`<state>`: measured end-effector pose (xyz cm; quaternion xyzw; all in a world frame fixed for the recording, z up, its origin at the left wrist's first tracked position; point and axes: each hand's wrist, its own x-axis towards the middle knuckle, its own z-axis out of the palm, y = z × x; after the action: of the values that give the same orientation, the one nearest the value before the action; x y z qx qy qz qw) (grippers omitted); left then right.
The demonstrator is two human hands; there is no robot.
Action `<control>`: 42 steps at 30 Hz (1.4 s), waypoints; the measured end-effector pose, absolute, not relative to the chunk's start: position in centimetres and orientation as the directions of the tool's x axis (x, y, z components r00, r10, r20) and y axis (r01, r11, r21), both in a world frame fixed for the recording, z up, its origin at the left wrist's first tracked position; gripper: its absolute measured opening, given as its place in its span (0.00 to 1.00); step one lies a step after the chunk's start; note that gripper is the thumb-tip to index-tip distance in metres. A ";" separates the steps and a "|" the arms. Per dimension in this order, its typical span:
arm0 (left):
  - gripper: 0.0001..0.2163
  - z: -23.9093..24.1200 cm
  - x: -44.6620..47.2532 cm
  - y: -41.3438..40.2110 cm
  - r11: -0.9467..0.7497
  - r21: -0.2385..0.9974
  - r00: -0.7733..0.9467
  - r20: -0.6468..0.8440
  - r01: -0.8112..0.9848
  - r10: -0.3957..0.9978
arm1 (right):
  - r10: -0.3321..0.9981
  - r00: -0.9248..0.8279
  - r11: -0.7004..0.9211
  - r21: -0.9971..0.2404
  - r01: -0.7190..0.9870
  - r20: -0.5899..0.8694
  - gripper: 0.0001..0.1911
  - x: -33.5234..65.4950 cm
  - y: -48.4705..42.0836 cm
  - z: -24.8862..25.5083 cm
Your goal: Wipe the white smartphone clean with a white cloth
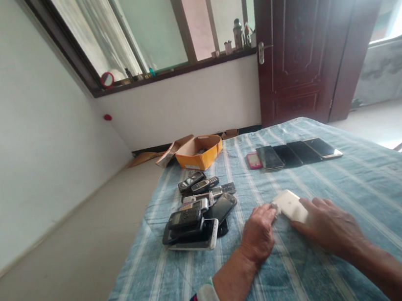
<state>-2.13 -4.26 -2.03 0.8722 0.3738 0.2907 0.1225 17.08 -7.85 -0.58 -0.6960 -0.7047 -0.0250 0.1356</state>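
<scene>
My right hand (327,227) grips a pale, cream-white smartphone (290,205) by its near end, thumb on one edge and fingers over the other. The phone is tilted, its plain back showing. At the phone's left edge, my left hand (259,231) is closed, its fingertips pinching a small crumpled whitish wad (276,208), perhaps cloth or tissue. To the left of that hand lies a jumbled pile of old mobile phones, among them a black keypad phone (184,218), a dark touchscreen phone (222,208) and a white-edged smartphone (212,234).
Beyond my hands, several dark smartphones (271,157) lie in a row beside a small pink-framed item (253,160). An open orange cardboard box (202,159) stands at the far left edge of the blue striped tablecloth (279,291). A dark red door (295,34) rises behind.
</scene>
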 end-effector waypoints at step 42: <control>0.18 -0.9 -1.3 -7.2 -0.693 0.436 0.637 0.294 0.574 0.712 | 0.888 -0.402 0.458 -0.486 0.744 0.221 0.50 18.6 -7.5 -1.7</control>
<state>-1.26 -7.21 -0.89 0.8917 0.3606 0.2268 0.1527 18.55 -7.46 -1.68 -0.4963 -0.8225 0.1572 0.2291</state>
